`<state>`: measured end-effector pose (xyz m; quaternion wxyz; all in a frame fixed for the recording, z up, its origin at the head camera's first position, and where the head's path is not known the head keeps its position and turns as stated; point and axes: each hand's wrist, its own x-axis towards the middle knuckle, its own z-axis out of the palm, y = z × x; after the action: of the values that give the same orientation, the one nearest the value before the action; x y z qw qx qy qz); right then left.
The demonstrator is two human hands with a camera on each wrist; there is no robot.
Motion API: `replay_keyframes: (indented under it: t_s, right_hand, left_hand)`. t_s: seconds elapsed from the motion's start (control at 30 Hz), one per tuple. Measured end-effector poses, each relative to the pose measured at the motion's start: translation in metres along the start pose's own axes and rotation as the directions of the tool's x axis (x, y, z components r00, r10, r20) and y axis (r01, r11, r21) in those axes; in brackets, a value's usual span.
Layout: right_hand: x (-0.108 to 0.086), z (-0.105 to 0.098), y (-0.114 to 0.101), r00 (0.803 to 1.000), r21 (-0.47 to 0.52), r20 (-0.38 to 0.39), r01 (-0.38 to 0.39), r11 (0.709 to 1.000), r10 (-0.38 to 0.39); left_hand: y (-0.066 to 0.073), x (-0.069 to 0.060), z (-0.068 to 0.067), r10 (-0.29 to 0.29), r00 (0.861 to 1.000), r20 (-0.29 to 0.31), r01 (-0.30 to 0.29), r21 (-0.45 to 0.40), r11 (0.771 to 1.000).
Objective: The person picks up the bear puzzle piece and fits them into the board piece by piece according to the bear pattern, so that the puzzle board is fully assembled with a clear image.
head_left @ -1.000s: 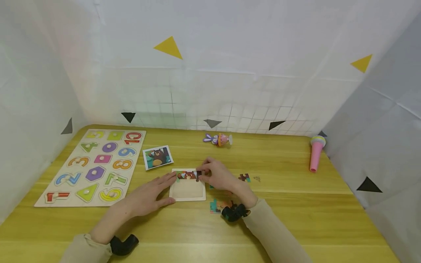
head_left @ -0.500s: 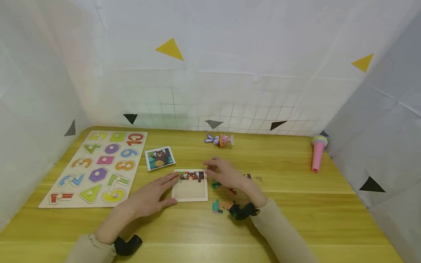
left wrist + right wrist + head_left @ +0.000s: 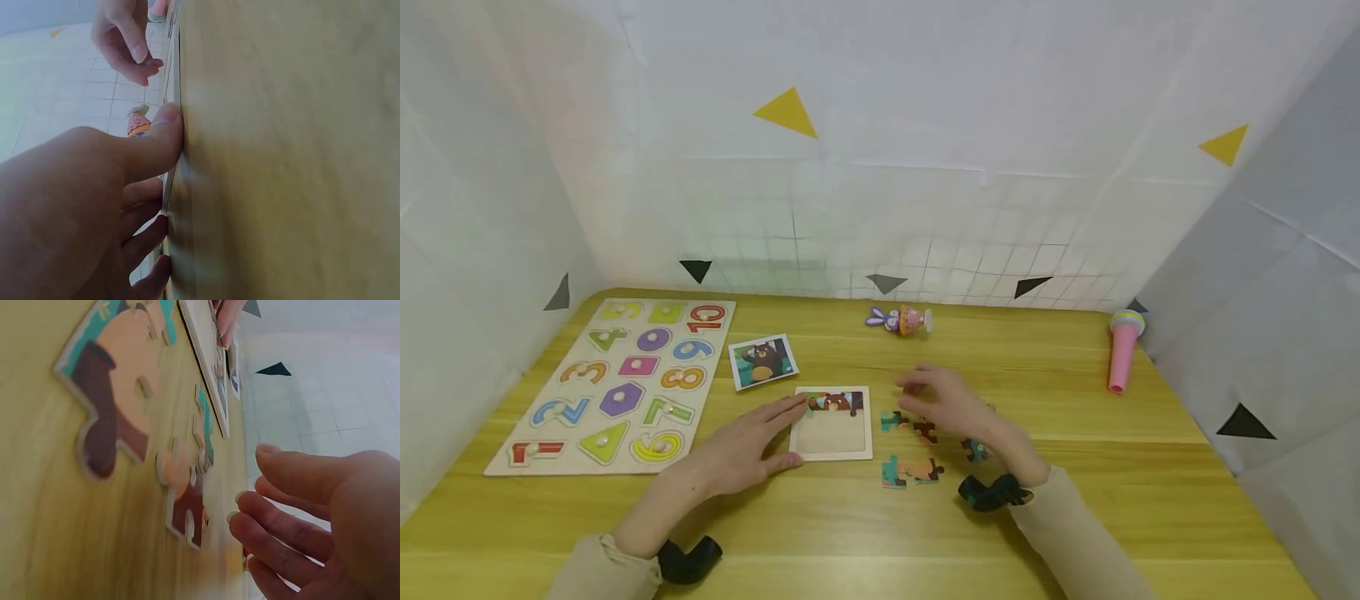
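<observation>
Item: 1 shallow wooden puzzle tray (image 3: 868,425), mid-table, with a fitted bear strip (image 3: 835,402) along its far side and bare wood on its near side. To its right: loose puzzle pieces (image 3: 927,472), at least 5 visible, others possibly hidden. Far left of it: 1 bear picture card (image 3: 763,362). Hazards, as judged: the black wrist mount (image 3: 988,493) or forearm, low over the rightmost piece, could drag it out of place; a sideways shove at the tray's left rim could skew the tray; a jolt could loosen the strip, unbacked on its near side. Left hand (image 3: 737,450): palm down, fingers extended close together, tips on the tray's left rim, thumb apart at its near left corner. Right hand (image 3: 951,402): raised above the table, right of the tray, reaching in from the near right; fingers loosely bent, thumb clear of them, pinching nothing visible.
</observation>
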<state>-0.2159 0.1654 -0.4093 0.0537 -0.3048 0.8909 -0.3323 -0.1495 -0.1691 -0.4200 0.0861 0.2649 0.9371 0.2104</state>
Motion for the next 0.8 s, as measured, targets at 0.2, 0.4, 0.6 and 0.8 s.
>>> replay_keyframes:
  t_s: [0.2, 0.4, 0.6, 0.8]
  right_hand:
    - [-0.0060, 0.0010, 0.0040, 1.000, -0.046, 0.025, 0.007, 0.999, -0.006]
    - [-0.0071, 0.0066, 0.0050, 0.998, -0.052, 0.064, 0.013, 0.999, -0.010]
    - [-0.0072, 0.0095, 0.0049, 0.997, -0.032, 0.077, 0.003, 0.999, 0.000]
    - [-0.0070, 0.0097, 0.0053, 0.998, -0.005, 0.066, 0.006, 1.000, -0.005]
  left_hand:
    - [-0.0003, -0.0008, 0.0012, -0.007, 1.000, 0.002, 0.007, -0.008, 1.000]
    - [0.0001, -0.0009, 0.0013, -0.003, 1.000, -0.003, 0.003, -0.010, 1.000]
    - [0.0000, 0.0003, 0.0011, 0.005, 1.000, -0.011, -0.005, -0.009, 1.000]
    - [-0.0001, 0.0004, 0.0010, 0.004, 1.000, -0.011, -0.004, -0.010, 1.000]
